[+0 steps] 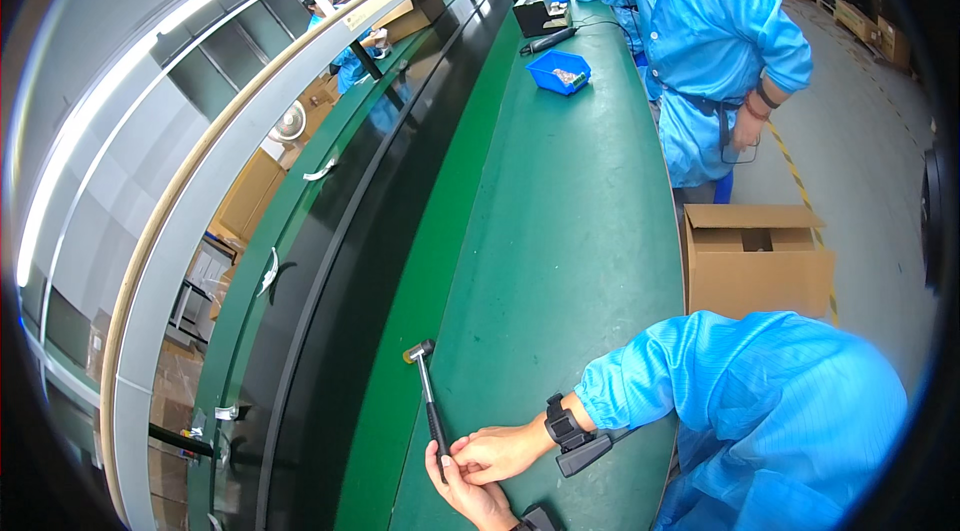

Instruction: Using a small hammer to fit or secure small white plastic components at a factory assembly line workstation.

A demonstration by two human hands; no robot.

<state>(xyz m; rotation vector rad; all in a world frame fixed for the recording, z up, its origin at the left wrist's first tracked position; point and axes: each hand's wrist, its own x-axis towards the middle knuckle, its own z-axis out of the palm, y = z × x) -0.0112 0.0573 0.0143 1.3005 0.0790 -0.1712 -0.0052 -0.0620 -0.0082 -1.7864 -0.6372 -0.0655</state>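
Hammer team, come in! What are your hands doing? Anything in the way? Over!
Left hand round the hammer handle. Right hand against left; its grip unclear. Blue bin far up the green bench, out of the way. Over!

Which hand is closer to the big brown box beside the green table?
Right. The right hand is over the green table, nearer the brown box; the left hand is a bit farther from it, gripping the hammer handle.
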